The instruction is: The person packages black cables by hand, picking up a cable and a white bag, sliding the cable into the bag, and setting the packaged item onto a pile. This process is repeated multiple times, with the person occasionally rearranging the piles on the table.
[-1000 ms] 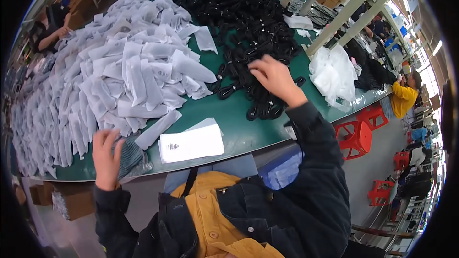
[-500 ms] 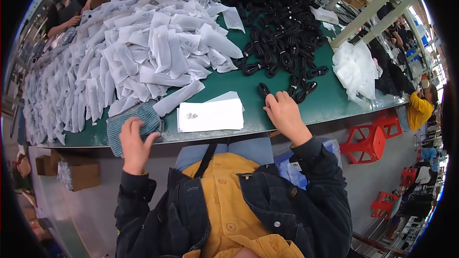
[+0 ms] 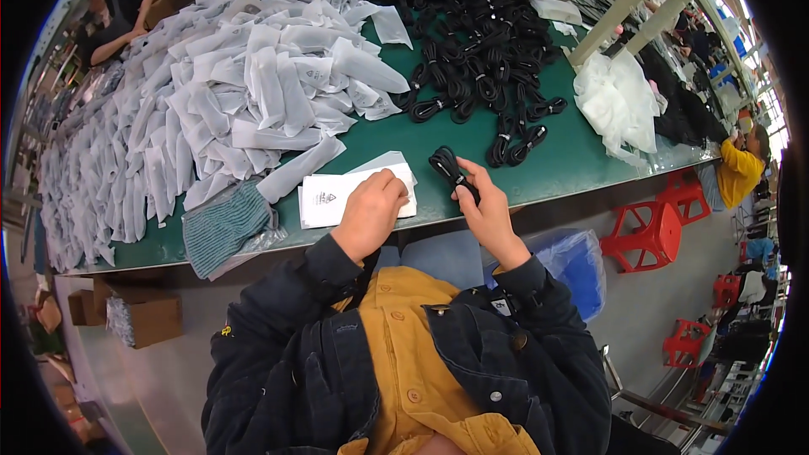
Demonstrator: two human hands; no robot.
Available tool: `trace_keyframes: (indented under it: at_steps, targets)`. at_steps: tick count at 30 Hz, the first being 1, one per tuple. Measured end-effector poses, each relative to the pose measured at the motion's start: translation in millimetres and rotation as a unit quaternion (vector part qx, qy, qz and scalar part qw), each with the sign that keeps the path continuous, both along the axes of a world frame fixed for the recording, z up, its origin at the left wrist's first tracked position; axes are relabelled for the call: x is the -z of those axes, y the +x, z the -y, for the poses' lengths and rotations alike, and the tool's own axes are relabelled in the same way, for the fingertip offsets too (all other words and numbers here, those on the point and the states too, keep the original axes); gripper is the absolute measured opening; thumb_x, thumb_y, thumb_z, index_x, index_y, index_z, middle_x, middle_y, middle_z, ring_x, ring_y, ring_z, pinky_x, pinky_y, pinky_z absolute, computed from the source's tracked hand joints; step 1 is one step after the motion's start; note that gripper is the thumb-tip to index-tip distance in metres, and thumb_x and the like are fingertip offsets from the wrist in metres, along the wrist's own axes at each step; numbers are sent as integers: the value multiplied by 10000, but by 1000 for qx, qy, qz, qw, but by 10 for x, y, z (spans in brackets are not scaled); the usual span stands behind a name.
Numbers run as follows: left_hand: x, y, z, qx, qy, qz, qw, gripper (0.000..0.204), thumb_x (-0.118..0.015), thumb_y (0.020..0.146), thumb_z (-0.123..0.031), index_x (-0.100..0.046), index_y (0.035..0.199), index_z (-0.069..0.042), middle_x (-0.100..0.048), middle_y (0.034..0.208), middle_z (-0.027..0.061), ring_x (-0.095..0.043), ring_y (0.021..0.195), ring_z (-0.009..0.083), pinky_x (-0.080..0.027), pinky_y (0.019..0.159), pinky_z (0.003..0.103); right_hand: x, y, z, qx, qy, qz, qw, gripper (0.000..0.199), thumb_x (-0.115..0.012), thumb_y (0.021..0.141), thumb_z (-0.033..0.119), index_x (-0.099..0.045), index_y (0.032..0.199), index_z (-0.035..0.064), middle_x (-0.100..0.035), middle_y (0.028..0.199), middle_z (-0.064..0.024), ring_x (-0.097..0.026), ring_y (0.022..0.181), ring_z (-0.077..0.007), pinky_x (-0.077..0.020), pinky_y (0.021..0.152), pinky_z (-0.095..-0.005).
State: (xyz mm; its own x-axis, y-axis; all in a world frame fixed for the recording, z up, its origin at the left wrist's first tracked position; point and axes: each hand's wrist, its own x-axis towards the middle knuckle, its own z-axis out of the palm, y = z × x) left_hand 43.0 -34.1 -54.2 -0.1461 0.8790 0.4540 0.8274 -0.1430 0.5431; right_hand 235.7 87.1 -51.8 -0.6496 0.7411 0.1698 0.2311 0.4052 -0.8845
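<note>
My right hand grips a bundled black cable between thumb and fingers, just above the table's front edge. To its left, my left hand rests on a flat stack of white pouches, its fingers curled together at the stack's right end. They seem to pinch the top pouch, though the fingertips are partly hidden. Left of the stack lies a teal ribbed cloth on clear plastic. A large heap of filled white pouches covers the table's left side. Many more black cable bundles are piled at the far right.
Crumpled white plastic lies on the green table at right, near metal posts. Below stand a blue lined bin, red stools and a cardboard box. Other people sit at far left and right.
My left hand has moved right, from the teal cloth onto the pouch stack. My right hand has picked a cable bundle off the table and brought it nearer the stack.
</note>
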Motion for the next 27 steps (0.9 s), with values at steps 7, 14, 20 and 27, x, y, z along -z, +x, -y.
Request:
trace_keyframes:
  at_steps: [7, 14, 20, 27]
  targets:
    - [6, -20, 65, -24, -52, 179, 982, 110, -710, 834, -5, -634, 911, 15, -580, 816, 86, -576, 703, 200, -473, 658, 283, -2, -41, 88, -44, 229, -102, 967, 452, -608, 888, -5, -561, 1335, 46, -626, 878, -108, -587, 681, -207, -486, 626, -298]
    - [11, -33, 68, -42, -75, 312, 946, 73, -691, 869, -15, -628, 900, 4, -614, 783, 62, -534, 709, 104, -457, 656, 249, -112, 18, 115, -92, 319, -12, 943, 494, -649, 788, -25, -622, 1272, 71, -543, 797, -95, -562, 689, -278, -481, 614, -370]
    - [28, -47, 34, -30, -15, 207, 978, 106, -701, 859, -41, -608, 846, 9, -588, 763, 131, -591, 686, 247, -477, 636, 336, -128, 54, 52, -133, 383, -10, 914, 497, -660, 687, 4, -681, 1172, 110, -555, 834, -91, -583, 751, -284, -490, 627, -393]
    - [-257, -5, 135, 85, 49, 54, 994, 126, -653, 764, 73, -571, 837, 12, -539, 847, 155, -541, 804, 349, -446, 691, 415, 7, -98, 22, -176, -411, 14, 894, 256, -631, 919, 140, -651, 1170, 94, -647, 843, -113, -617, 753, -247, -487, 651, -320]
